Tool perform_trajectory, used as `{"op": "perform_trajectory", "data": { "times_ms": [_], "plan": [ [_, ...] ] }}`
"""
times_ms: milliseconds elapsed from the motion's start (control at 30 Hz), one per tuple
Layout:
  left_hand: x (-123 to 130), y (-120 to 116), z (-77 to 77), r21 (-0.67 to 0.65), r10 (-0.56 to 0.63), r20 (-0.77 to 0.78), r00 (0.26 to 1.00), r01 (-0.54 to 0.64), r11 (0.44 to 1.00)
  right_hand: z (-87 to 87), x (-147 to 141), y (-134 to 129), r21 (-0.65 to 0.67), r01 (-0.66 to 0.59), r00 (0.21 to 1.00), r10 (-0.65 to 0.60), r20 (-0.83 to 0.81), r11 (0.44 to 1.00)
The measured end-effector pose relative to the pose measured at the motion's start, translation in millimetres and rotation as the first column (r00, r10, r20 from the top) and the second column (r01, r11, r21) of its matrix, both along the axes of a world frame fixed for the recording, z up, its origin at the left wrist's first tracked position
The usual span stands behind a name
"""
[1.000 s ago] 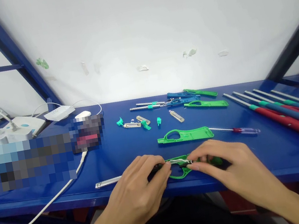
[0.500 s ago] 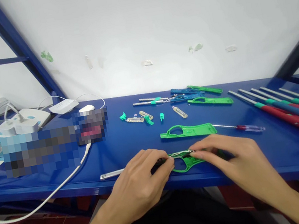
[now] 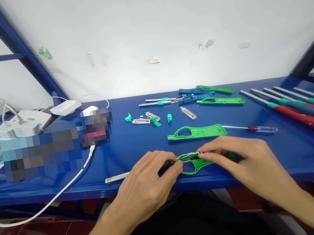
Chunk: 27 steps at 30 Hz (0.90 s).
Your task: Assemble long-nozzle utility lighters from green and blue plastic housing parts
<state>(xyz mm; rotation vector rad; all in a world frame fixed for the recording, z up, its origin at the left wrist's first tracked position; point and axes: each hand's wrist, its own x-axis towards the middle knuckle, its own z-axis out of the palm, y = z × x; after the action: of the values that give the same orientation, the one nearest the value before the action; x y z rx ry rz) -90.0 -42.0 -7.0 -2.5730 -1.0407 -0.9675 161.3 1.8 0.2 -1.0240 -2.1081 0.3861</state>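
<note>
An opened long-nosed lighter lies at the table's front edge, its green casing half (image 3: 196, 165) facing up with a thin wire and dark inner parts in it. My left hand (image 3: 149, 187) is closed around its nozzle end; the metal tube (image 3: 116, 178) sticks out to the left. With thumb and index finger, my right hand (image 3: 240, 159) pinches at the wire in the middle of the casing, and the exact part between the fingertips is hidden. Just beyond lies another green casing half (image 3: 197, 132), touching the shaft of a screwdriver (image 3: 260, 129).
Clear fuel tanks (image 3: 188, 113) and teal triggers (image 3: 169, 118) are scattered mid-table. Behind them lie blue lighter parts (image 3: 194, 97) and green casings (image 3: 222, 101). Several red and blue lighters (image 3: 300, 118) lie at right. At left are a phone (image 3: 96, 128), a white cable (image 3: 74, 184) and chargers (image 3: 17, 128).
Both hands stay at the casing with nearly the same grip. The whole view has shifted slightly, with the table appearing a little higher.
</note>
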Motion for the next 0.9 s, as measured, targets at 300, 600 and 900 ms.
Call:
{"op": "perform_trajectory", "data": {
  "times_ms": [300, 600, 900],
  "plan": [
    [-5.2, -1.5, -3.0, -0.036, -0.011, -0.09, 0.996, 0.008, 0.999, -1.3, -0.4, 1.1, 0.019, -0.009, 1.0, 0.009, 0.004, 1.0],
    [-3.2, -0.8, -1.6, -0.019, -0.013, -0.083, 0.997, 0.011, 1.0, -0.6, -1.1, 1.2, 0.051, -0.012, 1.0, 0.012, 0.015, 0.999],
    [-4.6, -0.4, -3.5, -0.016, -0.032, -0.097, 0.995, 0.031, 0.999, -2.1, 0.4, 1.1, 0.065, -0.022, 1.0, 0.02, 0.023, 0.998]
  ]
}}
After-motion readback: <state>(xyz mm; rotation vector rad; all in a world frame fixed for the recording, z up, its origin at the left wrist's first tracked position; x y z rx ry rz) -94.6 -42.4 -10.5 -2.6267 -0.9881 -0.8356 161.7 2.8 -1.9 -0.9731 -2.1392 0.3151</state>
